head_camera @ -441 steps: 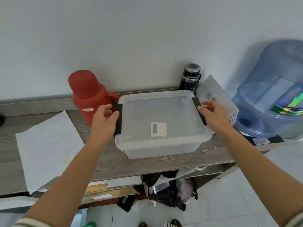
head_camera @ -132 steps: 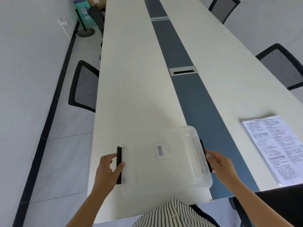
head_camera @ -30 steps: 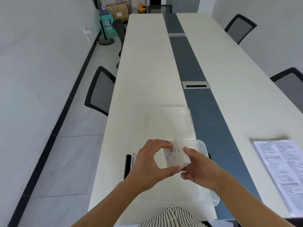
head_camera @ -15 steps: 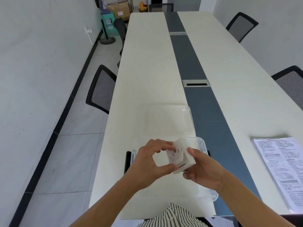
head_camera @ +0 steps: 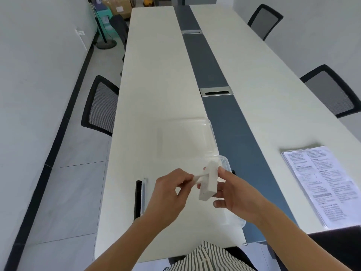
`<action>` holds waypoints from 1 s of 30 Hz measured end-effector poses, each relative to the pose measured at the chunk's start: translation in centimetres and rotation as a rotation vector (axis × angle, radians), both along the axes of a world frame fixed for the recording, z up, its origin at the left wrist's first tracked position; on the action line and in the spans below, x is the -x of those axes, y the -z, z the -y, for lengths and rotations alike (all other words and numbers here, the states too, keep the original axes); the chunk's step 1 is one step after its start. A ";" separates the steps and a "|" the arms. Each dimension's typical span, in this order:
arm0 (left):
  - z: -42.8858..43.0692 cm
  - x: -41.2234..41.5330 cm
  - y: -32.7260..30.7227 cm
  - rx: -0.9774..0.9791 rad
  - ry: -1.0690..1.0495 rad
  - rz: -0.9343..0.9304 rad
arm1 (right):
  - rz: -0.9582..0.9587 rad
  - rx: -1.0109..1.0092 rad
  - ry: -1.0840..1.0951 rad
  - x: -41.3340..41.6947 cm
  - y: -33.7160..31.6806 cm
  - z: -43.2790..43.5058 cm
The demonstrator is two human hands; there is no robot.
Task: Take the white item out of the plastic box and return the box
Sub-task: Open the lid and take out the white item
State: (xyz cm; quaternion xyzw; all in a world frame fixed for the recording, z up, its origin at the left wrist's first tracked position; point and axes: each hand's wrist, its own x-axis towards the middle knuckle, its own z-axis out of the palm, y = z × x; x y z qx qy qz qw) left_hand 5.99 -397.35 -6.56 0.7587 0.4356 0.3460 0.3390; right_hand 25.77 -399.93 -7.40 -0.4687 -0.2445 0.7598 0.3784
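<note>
The white item (head_camera: 209, 180), a flat white block, stands on edge in the air above the open clear plastic box (head_camera: 227, 167). My right hand (head_camera: 233, 194) grips its right side. My left hand (head_camera: 170, 194) pinches a thin white part at its left face. The box sits on the near end of the long white table (head_camera: 156, 90), largely hidden under my hands; its black left handle (head_camera: 138, 200) shows. The clear lid (head_camera: 185, 137) lies flat on the table just beyond the box.
A sheaf of printed papers (head_camera: 320, 184) lies at the right on the table. A dark strip with a cable slot (head_camera: 215, 91) runs down the table's middle. Black mesh chairs stand on the left (head_camera: 99, 106) and on the right (head_camera: 330, 92).
The white item has turned from face-up to standing on edge, and my hands have shifted slightly right with it. My left fingers now pinch its left face.
</note>
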 end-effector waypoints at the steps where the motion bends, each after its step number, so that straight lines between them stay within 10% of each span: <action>1: -0.1 -0.4 0.4 0.004 0.029 -0.008 | 0.019 0.012 0.000 -0.5 0.1 0.2; 15: -7.7 -6.4 6.8 0.154 -0.093 -0.419 | 0.644 0.188 0.382 -15.7 3.9 -4.7; 23: -10.1 -8.9 10.9 0.148 -0.125 -0.819 | 0.463 0.422 0.538 -23.5 11.2 -13.2; 30: -9.4 -8.7 11.6 0.122 -0.156 -0.819 | 0.414 0.532 0.549 -24.4 14.6 -15.3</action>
